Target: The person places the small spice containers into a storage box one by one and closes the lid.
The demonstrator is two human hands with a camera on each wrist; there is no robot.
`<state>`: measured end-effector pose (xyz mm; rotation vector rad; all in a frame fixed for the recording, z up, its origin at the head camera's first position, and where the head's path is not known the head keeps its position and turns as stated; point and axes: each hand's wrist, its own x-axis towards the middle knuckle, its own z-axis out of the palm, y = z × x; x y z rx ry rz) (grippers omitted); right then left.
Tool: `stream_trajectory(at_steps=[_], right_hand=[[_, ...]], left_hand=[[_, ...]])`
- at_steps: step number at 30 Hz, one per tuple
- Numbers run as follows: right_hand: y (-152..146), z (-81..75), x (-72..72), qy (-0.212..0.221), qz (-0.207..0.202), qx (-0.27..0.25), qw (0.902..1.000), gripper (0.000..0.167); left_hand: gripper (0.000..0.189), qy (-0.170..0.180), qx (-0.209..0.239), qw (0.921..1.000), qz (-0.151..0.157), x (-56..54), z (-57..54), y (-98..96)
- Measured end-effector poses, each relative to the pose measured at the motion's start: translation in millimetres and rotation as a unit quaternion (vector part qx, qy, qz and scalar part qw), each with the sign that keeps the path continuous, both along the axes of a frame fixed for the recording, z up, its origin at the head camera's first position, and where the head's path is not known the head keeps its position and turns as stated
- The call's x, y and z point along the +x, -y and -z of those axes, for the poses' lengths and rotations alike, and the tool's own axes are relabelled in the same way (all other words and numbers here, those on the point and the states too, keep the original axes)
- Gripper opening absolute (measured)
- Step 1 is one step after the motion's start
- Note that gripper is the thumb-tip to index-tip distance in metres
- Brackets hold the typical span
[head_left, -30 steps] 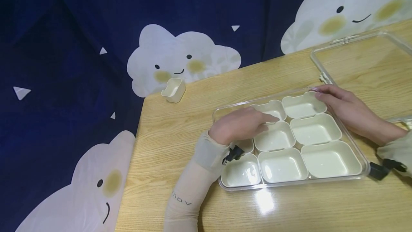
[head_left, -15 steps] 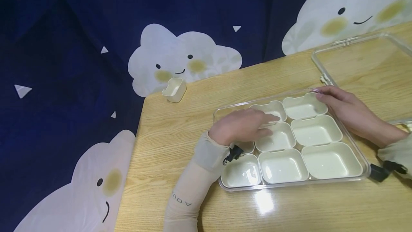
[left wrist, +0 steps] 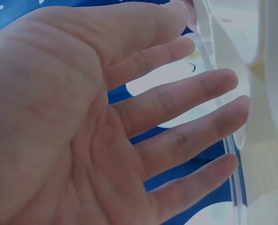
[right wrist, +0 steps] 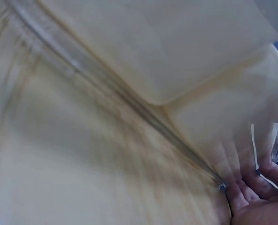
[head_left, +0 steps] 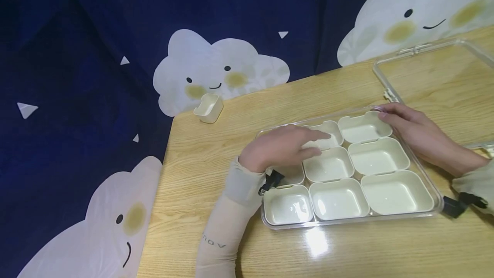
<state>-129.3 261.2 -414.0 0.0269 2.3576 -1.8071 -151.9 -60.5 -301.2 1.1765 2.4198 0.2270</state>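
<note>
I have the left hand [head_left: 281, 146] over the far-left part of the clear tray [head_left: 343, 221], palm down, with fingers straight and spread, gripping nothing. Its fingertips reach above the far middle cup [head_left: 332, 129]; whether they touch it I can't tell. That open pose would suit patting or nudging cups level rather than lifting one.

My right hand [head_left: 414, 128] pinches the tray's wall near its far right corner, thumb over the edge beside the far right cup [head_left: 364, 128], probably to steady the tray.

The tray lies flat on the desk [head_left: 200, 175], its cups set mouth up in close rows, seemingly so that they brace one another. Eight show; the far-left place is hidden under my left hand.

One loose cup [head_left: 211, 113] stands by the desk's far left corner, well apart. What looks like the lid [head_left: 385, 83] lies beyond the right hand, presumably there to leave the tray's top accessible.
</note>
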Motion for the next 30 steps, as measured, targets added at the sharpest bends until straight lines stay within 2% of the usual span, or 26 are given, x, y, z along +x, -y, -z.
stream_trajectory(at_steps=[7,11,17,23,30], right_hand=[[-0.4,1.3,0.0,0.0,0.0,-0.001,1.0,0.032],[-0.4,1.5,-0.4,-0.001,0.001,0.001,1.0,0.033],[0.1,1.9,0.0,-0.001,0.002,-0.008,1.0,0.032],[-0.6,2.0,0.6,0.002,0.005,-0.009,0.9999,0.029],[-0.6,0.8,0.0,-0.004,0.004,0.005,1.0,0.031]], left_hand=[[0.044,-0.013,0.041,0.9991,-0.004,-4.5,-5.8,11.4],[0.04,-0.051,0.075,0.9959,-0.002,-6.9,-10.5,18.6],[0.034,-0.113,0.115,0.9866,-0.027,-8.9,-14.9,27.9],[0.032,-0.149,0.148,0.9768,-0.041,-13.8,-15.2,35.2],[0.03,-0.198,0.159,0.9644,-0.074,-20.3,-15.1,50.0]])
